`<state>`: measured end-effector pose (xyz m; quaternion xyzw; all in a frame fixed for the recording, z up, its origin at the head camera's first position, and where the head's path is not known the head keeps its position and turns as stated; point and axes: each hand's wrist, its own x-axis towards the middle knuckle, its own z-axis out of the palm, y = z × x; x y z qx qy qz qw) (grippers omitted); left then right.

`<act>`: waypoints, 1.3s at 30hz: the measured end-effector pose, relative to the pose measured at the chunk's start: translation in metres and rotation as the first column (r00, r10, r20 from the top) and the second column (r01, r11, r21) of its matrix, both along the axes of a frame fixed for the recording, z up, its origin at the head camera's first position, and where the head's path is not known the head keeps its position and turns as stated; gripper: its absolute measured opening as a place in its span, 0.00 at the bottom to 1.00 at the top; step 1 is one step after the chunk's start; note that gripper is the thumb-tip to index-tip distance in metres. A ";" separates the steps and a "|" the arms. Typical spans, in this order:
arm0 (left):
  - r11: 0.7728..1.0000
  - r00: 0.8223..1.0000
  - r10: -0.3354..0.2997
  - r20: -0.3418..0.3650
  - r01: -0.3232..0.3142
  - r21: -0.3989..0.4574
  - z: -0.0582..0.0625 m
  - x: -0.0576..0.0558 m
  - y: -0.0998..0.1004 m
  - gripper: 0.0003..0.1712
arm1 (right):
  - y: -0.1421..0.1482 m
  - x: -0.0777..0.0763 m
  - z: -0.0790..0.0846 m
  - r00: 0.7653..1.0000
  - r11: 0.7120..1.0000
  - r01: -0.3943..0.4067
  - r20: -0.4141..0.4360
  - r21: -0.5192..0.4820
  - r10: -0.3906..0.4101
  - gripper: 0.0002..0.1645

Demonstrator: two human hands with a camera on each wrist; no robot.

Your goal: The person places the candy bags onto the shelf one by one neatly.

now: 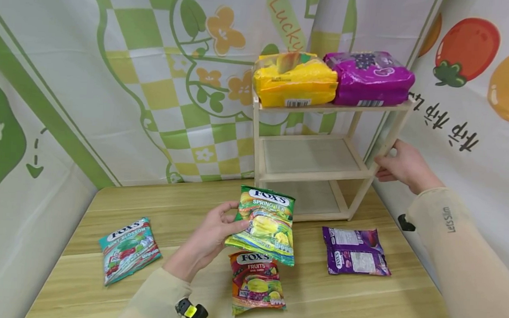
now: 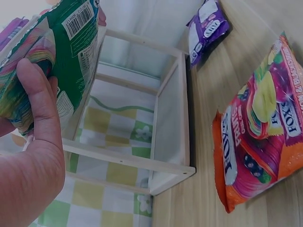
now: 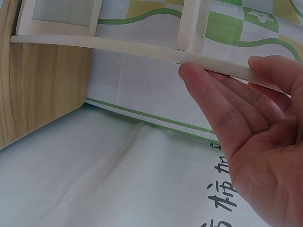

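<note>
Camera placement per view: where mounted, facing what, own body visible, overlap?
Head: head-worn, facing forward-down at rack and table; left hand and right hand show.
Left wrist: on that wrist, facing green bag and rack; left hand shows.
Right wrist: likewise, facing the rack's post; right hand shows.
Head and left wrist share the Fruits bag.

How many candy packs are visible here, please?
6: a yellow pack and a purple pack on the rack's top; a green pack in the left hand; a teal pack, a red pack and a violet pack on the table. Others may be hidden.
</note>
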<state>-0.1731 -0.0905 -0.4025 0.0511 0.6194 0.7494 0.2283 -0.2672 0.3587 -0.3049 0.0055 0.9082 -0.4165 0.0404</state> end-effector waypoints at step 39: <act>0.995 1.000 -0.012 -0.015 0.014 0.099 0.020 -0.014 0.033 0.37 | -0.002 0.002 0.000 1.000 1.000 -0.006 -0.011 0.001 0.006 0.38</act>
